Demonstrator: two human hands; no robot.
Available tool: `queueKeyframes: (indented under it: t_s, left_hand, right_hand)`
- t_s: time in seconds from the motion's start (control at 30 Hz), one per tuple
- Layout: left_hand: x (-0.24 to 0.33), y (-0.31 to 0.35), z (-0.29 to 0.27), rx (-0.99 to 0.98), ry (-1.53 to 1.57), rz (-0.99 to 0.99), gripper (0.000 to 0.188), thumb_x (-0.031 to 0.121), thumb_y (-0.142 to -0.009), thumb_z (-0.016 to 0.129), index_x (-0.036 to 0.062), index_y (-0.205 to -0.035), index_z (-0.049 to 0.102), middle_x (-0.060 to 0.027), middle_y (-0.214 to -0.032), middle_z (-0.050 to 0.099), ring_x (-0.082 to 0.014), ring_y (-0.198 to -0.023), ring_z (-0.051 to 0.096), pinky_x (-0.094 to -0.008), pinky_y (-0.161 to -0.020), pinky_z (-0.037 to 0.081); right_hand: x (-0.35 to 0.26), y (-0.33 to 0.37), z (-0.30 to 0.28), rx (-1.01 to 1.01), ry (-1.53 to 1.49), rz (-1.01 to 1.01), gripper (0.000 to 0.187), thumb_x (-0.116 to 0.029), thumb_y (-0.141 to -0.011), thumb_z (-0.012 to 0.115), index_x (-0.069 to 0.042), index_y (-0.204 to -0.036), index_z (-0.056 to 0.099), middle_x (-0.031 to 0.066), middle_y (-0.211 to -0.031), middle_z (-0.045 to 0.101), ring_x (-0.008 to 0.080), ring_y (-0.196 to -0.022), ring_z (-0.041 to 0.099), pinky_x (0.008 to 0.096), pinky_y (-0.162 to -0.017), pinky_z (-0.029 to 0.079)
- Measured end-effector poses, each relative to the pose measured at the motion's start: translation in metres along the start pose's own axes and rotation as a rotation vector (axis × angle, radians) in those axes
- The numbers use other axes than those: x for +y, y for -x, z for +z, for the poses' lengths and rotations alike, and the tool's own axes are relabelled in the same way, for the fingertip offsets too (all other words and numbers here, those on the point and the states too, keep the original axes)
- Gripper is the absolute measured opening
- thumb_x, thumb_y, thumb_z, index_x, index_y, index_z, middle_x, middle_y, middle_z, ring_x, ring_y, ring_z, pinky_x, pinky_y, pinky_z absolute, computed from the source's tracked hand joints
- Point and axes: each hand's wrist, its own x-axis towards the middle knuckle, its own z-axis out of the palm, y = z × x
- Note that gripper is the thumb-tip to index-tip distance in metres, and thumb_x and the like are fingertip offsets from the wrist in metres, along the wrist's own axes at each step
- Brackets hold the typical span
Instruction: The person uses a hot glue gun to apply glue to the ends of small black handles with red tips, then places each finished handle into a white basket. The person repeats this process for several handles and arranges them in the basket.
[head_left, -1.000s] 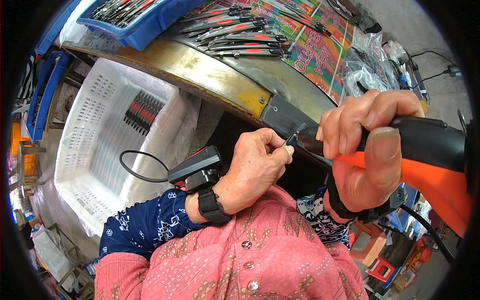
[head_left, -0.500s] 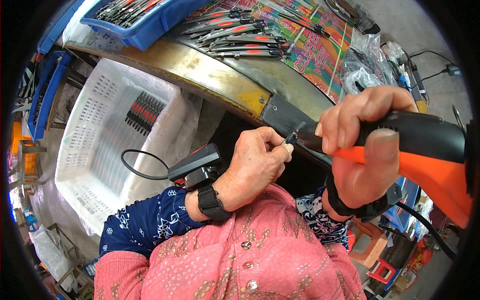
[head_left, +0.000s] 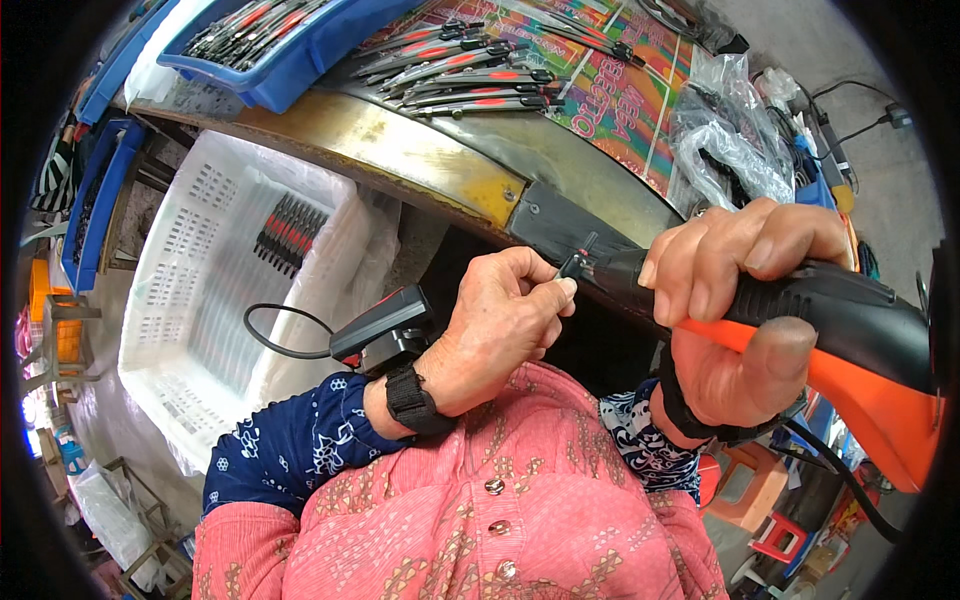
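Mid-frame, the left hand (head_left: 500,315) pinched a small black part (head_left: 573,265), probably a compass head, at the nose of a black-and-orange power screwdriver (head_left: 850,310) the right hand (head_left: 722,372) gripped — seemingly a fastening step, next needing steady alignment.

Tool (head_left: 858,335) R, crate (head_left: 165,330) L, tray (head_left: 305,68) on tbl (head_left: 370,135)

Worktop (head_left: 530,145): bare metal, front edge worn, yellowish. On it, from the left: blue tray (head_left: 272,92); loose pile of slim grey-and-red tools (head_left: 475,78); bright printed sheet (head_left: 655,120), smaller bunch (head_left: 597,38) across it; clear plastic bags (head_left: 735,135).
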Motion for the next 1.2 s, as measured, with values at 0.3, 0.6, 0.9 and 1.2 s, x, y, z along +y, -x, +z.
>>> queueKeyframes:
  t_s: [0.3,0.6,0.9,1.2]
  left_hand:
    - [0.001,0.000,0.000,0.003,-0.015,0.001,0.011,0.013,-0.088,0.059,0.0034,-0.085,0.053,-0.0030,-0.075,0.060,-0.0056,-0.053,0.048,-0.0187,-0.042,0.036]
    - [0.002,0.000,0.000,0.000,0.005,-0.010,0.011,0.011,-0.088,0.058,0.0020,-0.085,0.053,-0.0038,-0.075,0.059,-0.0060,-0.052,0.046,-0.0193,-0.041,0.034]
    - [0.001,0.000,0.001,0.003,0.032,-0.001,0.012,0.012,-0.088,0.058,0.0022,-0.085,0.052,-0.0036,-0.074,0.059,-0.0062,-0.051,0.045,-0.0206,-0.042,0.034]
    - [0.004,0.001,0.007,0.062,0.036,-0.021,0.014,0.009,-0.086,0.058,-0.0025,-0.080,0.053,-0.0064,-0.066,0.057,-0.0090,-0.046,0.048,-0.0230,-0.039,0.035]
  right_hand:
    - [0.006,-0.001,-0.007,-0.045,0.005,-0.058,0.047,-0.045,-0.082,0.065,-0.006,-0.093,0.041,0.0054,-0.070,0.050,0.0175,-0.056,0.052,0.0343,-0.061,0.046]
    - [0.014,-0.002,-0.015,-0.139,-0.080,-0.117,0.046,-0.044,-0.083,0.065,-0.006,-0.095,0.042,0.0053,-0.071,0.050,0.0174,-0.058,0.053,0.0347,-0.063,0.046]
    - [0.014,-0.005,-0.010,-0.077,-0.021,-0.062,0.043,-0.044,-0.085,0.061,-0.007,-0.094,0.041,0.0049,-0.070,0.049,0.0164,-0.055,0.051,0.0336,-0.060,0.045]
    - [0.006,-0.003,0.008,0.137,0.089,0.016,0.043,-0.045,-0.084,0.061,-0.007,-0.092,0.043,0.0043,-0.067,0.048,0.0154,-0.052,0.049,0.0319,-0.055,0.042]
